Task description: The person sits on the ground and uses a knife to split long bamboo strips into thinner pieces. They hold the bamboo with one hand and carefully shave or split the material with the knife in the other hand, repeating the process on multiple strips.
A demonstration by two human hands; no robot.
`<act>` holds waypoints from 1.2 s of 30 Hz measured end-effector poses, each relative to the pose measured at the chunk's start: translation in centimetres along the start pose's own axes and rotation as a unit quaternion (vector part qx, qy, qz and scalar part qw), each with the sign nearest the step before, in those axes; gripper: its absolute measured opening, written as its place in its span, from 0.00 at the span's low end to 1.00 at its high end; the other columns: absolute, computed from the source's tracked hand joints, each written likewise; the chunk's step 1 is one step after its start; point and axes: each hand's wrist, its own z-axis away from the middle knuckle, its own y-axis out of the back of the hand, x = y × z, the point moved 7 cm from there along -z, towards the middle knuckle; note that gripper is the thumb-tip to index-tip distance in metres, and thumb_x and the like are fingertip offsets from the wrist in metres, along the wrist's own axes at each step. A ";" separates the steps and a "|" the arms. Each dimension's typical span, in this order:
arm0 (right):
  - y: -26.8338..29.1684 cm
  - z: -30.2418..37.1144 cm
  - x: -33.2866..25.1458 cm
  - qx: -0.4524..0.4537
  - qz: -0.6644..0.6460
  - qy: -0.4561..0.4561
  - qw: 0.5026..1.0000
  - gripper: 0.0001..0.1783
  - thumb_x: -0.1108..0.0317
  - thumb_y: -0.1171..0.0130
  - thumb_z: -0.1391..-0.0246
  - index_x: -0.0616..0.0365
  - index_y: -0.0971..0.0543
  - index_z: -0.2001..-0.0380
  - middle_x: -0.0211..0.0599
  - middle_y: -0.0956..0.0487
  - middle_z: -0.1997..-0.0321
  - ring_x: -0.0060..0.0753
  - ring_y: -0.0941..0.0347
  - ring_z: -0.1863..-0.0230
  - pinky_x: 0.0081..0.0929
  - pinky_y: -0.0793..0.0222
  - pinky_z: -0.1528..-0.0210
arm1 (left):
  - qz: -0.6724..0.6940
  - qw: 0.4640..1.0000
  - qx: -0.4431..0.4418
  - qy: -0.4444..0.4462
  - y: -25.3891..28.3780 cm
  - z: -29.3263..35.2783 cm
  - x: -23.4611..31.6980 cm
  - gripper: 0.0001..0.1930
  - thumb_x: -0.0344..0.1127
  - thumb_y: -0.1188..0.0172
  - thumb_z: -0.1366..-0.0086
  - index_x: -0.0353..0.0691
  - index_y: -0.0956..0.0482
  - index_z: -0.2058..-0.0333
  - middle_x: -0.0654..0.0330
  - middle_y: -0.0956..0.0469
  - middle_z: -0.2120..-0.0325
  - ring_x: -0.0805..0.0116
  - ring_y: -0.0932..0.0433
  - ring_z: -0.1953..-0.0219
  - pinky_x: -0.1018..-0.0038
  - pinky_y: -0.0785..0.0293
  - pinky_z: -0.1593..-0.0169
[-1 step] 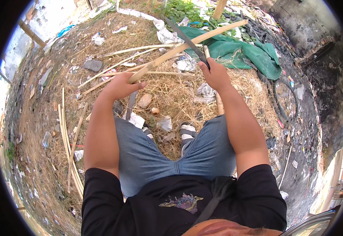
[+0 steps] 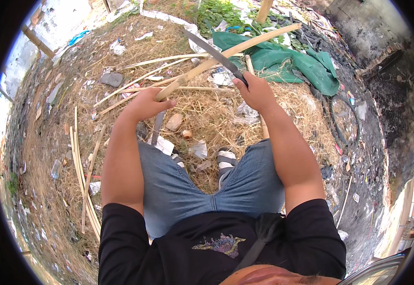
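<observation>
At the near end of the bamboo pole [image 2: 245, 45], left hand [image 2: 145, 104]: closed round it, fingers wrapped under and thumb stretched out to the side, perhaps to stop the length from rolling.
Bamboo pole: slants away from the left hand, forward and to the right, its far end out past the right hand; gripped at one end, it leaves most of its length free.
Right hand [image 2: 256, 92]: well apart from the left, clamped on the handle of a knife, the wrist probably kept low so the arm stays clear of the pole.
Knife [image 2: 204, 45]: points from the right hand forward and to the left, blade crossing over the pole; whether the edge touches it, I cannot tell. Crossing there, it lies beyond the left fingers, which seems the safer side.
Dark flat blade [image 2: 158, 127]: just below the left hand, by the left knee, within easy reach.
Bamboo stick [image 2: 250, 65]: runs beneath the right hand toward the right knee.
Thin strips [image 2: 155, 61]: on the dry grass [image 2: 207, 116] beyond the left hand, fanned loosely.
Long strips [image 2: 79, 164]: left of the left forearm, lying roughly side by side, perhaps set out of the way.
Green sheet [image 2: 273, 57]: crumpled beyond the right hand, under the pole's far half.
</observation>
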 end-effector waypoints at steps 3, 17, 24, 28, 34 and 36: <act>-0.4 0.6 -2.6 -0.006 0.014 0.099 0.995 0.24 0.44 0.46 0.34 0.57 0.25 0.65 0.47 0.20 0.72 0.59 0.22 0.65 0.52 0.29 0.62 | 0.005 0.999 0.021 -0.027 0.4 1.0 1.8 0.25 0.55 0.28 0.41 0.35 0.17 0.62 0.58 0.19 0.75 0.65 0.21 0.71 0.64 0.26 0.64; 0.1 1.1 -3.6 -0.007 -0.001 0.121 0.993 0.26 0.43 0.44 0.34 0.58 0.26 0.67 0.50 0.23 0.76 0.62 0.24 0.70 0.50 0.32 0.68 | -0.124 0.984 0.122 -0.018 2.1 0.8 3.2 0.24 0.57 0.34 0.37 0.36 0.20 0.65 0.51 0.19 0.74 0.51 0.18 0.68 0.57 0.26 0.62; 1.4 0.5 -2.3 0.009 -0.003 0.032 0.999 0.24 0.45 0.44 0.34 0.58 0.25 0.66 0.49 0.20 0.72 0.57 0.22 0.67 0.50 0.29 0.64 | -0.117 0.971 0.206 -0.016 3.3 1.2 3.1 0.22 0.56 0.35 0.36 0.39 0.21 0.66 0.50 0.19 0.74 0.48 0.18 0.68 0.55 0.26 0.63; 0.2 1.3 -5.9 0.021 0.029 0.156 0.987 0.24 0.45 0.43 0.35 0.57 0.25 0.66 0.46 0.20 0.71 0.56 0.22 0.66 0.49 0.29 0.64 | -0.144 0.962 0.231 -0.036 2.9 1.8 4.7 0.22 0.56 0.36 0.36 0.39 0.21 0.67 0.49 0.20 0.76 0.48 0.18 0.69 0.55 0.26 0.64; 0.3 0.6 -4.1 0.020 0.011 0.104 0.994 0.22 0.46 0.42 0.36 0.56 0.25 0.67 0.47 0.20 0.72 0.56 0.22 0.68 0.49 0.28 0.65 | -0.124 0.977 0.172 -0.021 1.3 0.7 4.2 0.24 0.57 0.35 0.36 0.38 0.21 0.70 0.51 0.21 0.78 0.50 0.19 0.71 0.56 0.25 0.65; -0.5 1.1 -5.5 0.019 0.019 0.157 0.987 0.22 0.47 0.42 0.35 0.57 0.25 0.67 0.47 0.20 0.73 0.57 0.22 0.69 0.50 0.28 0.66 | -0.108 0.986 0.127 -0.023 0.7 0.3 4.1 0.24 0.57 0.34 0.37 0.38 0.22 0.71 0.52 0.21 0.78 0.52 0.19 0.72 0.58 0.26 0.66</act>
